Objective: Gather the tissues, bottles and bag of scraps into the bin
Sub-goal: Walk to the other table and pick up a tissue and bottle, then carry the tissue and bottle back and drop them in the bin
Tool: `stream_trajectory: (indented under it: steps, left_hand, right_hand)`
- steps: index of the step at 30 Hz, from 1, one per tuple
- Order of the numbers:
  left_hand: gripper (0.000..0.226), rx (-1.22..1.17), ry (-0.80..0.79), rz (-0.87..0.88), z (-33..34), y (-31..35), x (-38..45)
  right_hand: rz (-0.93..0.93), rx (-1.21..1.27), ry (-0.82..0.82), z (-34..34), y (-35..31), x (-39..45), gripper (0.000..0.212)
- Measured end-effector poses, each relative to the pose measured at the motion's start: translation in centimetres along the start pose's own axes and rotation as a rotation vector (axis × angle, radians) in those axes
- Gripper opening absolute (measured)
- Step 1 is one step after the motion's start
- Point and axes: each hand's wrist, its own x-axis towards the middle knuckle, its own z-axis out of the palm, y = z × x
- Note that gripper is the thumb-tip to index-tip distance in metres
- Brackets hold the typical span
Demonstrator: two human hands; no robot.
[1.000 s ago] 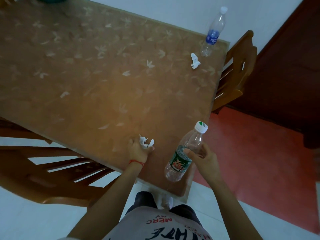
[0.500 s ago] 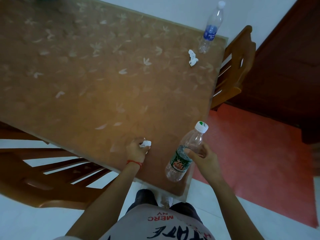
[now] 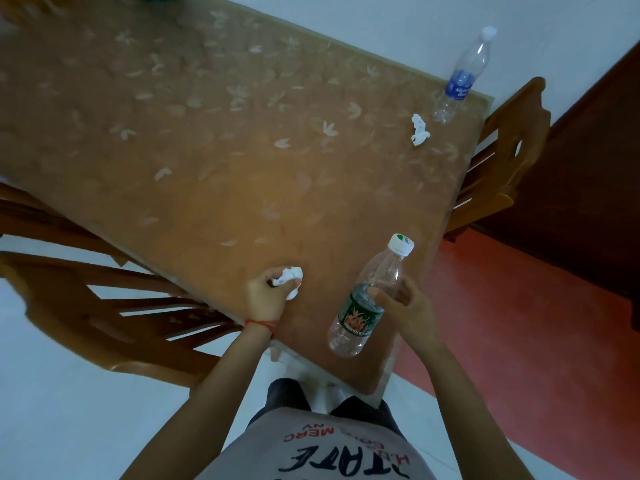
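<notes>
My left hand (image 3: 265, 297) is closed around a crumpled white tissue (image 3: 289, 279) just above the near edge of the brown patterned table (image 3: 207, 168). My right hand (image 3: 407, 306) grips a clear bottle with a green label and white cap (image 3: 370, 299), held tilted over the table's near right corner. A second crumpled tissue (image 3: 419, 130) lies at the far right of the table. Beside it stands a clear bottle with a blue label (image 3: 462, 77) at the far right corner. No bin or bag of scraps is in view.
A wooden chair (image 3: 498, 161) is tucked at the table's right side, another wooden chair (image 3: 104, 306) at the near left. A dark wooden door (image 3: 588, 168) and red floor (image 3: 519, 323) lie to the right. My legs stand on white tiles.
My left hand has closed tighter around the near tissue, bunching it into the fist. The right hand keeps hold of the green-label bottle in about the same place.
</notes>
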Motion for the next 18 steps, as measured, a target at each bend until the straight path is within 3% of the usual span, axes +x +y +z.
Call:
stream_trajectory:
  steps: [4,12,18]
  left_hand:
    - [0.024,-0.1,0.1,0.118,-0.8,1.2,-0.8]
    - [0.028,-0.176,0.356,0.129,-2.3,0.5,-4.8]
    - [0.028,-0.214,0.525,0.108,-3.5,0.2,-8.9]
  right_hand:
    - [-0.047,-0.011,-0.092,0.4,-0.8,0.4,0.026]
    - [-0.109,-0.069,-0.286,0.2,-1.4,1.5,0.041]
    - [-0.167,-0.059,-0.456,-0.1,-3.3,1.4,0.03]
